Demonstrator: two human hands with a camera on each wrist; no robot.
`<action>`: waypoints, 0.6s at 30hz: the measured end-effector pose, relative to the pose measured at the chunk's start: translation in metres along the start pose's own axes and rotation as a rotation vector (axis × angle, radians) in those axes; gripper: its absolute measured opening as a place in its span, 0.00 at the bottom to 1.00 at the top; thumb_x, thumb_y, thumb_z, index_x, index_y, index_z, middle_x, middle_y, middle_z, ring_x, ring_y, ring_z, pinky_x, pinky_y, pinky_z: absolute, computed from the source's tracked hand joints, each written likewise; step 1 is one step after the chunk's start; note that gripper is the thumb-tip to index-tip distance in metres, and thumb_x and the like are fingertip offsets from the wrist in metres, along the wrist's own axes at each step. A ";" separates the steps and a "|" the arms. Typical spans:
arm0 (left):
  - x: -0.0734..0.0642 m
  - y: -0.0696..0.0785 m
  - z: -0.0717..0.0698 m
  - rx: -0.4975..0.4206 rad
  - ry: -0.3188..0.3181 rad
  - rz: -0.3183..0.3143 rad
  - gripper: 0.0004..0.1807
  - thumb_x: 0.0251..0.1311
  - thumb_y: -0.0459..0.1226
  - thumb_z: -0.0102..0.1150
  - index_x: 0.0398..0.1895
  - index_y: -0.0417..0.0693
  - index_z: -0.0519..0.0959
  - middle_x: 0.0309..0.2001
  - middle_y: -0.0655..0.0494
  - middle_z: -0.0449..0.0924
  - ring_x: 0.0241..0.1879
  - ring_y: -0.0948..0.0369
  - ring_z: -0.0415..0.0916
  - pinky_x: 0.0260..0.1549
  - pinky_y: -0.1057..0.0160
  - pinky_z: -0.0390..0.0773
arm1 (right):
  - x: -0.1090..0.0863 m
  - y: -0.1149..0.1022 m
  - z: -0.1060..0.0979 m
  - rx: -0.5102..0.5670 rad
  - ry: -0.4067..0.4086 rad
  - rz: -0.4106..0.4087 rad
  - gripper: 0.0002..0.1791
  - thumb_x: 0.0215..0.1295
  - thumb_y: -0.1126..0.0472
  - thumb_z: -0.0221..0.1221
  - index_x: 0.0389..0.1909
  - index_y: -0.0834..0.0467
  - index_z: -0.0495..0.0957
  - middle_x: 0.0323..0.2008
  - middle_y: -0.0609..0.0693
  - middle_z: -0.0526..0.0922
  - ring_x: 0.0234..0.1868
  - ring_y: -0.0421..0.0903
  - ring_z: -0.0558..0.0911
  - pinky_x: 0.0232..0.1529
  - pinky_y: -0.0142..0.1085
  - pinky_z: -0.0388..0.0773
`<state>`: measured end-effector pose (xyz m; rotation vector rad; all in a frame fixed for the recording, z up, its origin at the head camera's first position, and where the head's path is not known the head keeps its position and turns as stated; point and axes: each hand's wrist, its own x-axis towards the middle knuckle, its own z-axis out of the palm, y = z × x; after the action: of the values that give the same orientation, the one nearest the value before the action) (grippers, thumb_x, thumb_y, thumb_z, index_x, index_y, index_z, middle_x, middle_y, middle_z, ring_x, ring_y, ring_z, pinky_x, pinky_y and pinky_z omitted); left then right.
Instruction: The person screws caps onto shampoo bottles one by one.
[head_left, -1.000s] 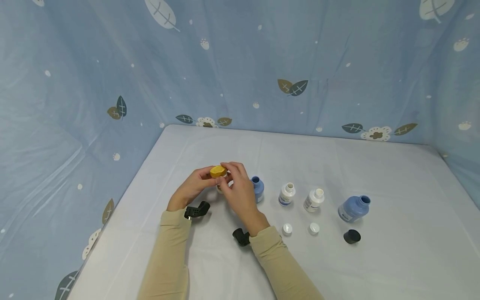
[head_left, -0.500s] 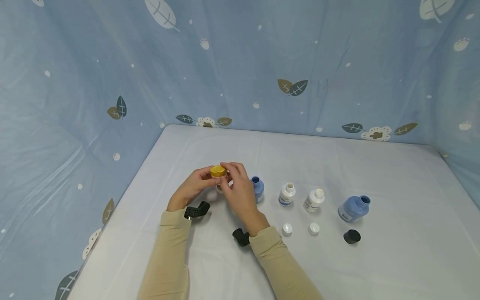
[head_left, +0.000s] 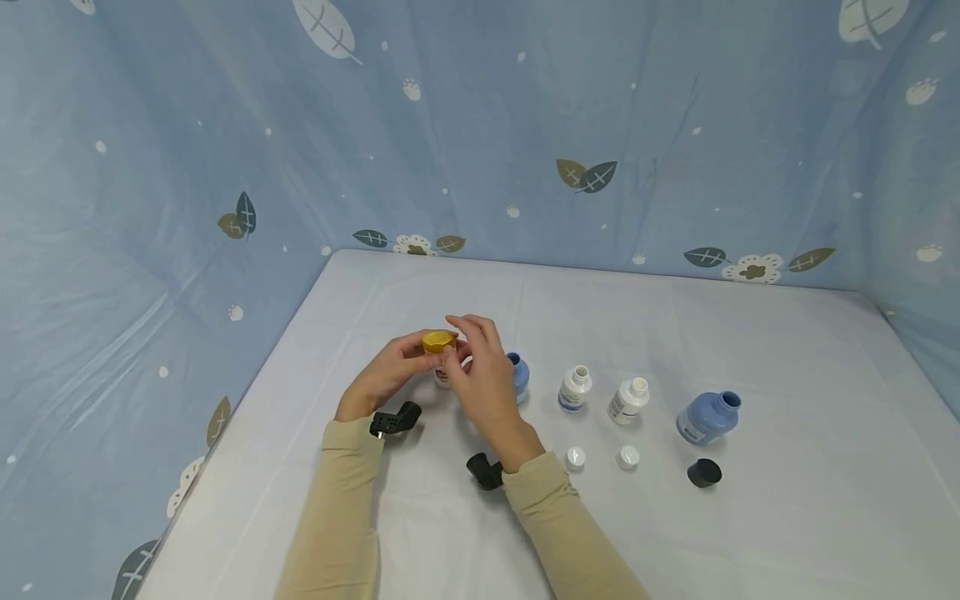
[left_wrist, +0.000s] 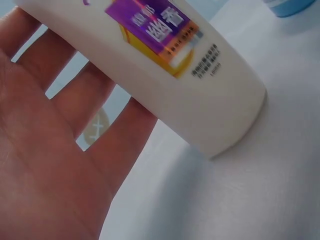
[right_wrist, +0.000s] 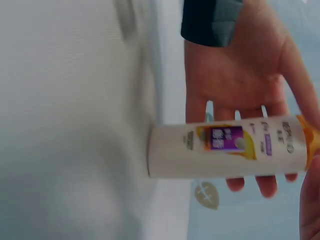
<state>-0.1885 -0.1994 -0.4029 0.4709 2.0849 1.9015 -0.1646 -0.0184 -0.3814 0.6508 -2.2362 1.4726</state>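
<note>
In the head view a white bottle (head_left: 442, 374) with a faceted gold cap (head_left: 438, 340) stands between both hands. My left hand (head_left: 388, 372) holds it near the top. The right wrist view shows the left fingers behind the bottle (right_wrist: 175, 150), which has a purple and yellow label, and the left thumb by the cap (right_wrist: 314, 142). My right hand (head_left: 483, 379) has its thumb beside the cap, with the index finger raised above it. Fingers on the far side are partly hidden. The left wrist view shows the bottle's lower part (left_wrist: 225, 105) close to the table.
A blue bottle (head_left: 520, 382) is partly behind the right hand. Further right stand two small white uncapped bottles (head_left: 575, 388) and an uncapped blue bottle (head_left: 708, 417). Two white caps (head_left: 575, 458) and a black cap (head_left: 704, 473) lie in front on the white-covered table (head_left: 810, 400).
The right hand's fingers have lifted from the gold cap and shifted slightly up and right. The cap looks turned a little. The left hand keeps its hold on the bottle.
</note>
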 end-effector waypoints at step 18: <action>-0.002 0.058 0.018 0.062 0.441 0.353 0.14 0.64 0.37 0.46 0.49 0.41 0.73 0.46 0.46 0.74 0.49 0.52 0.70 0.51 0.53 0.66 | 0.017 -0.018 -0.059 0.465 -0.006 0.159 0.14 0.66 0.56 0.49 0.52 0.48 0.72 0.40 0.50 0.76 0.32 0.46 0.78 0.29 0.40 0.76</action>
<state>-0.1760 -0.1794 -0.3469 0.4958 2.4754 2.3173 -0.1648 0.0271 -0.3363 0.6180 -1.9949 2.1018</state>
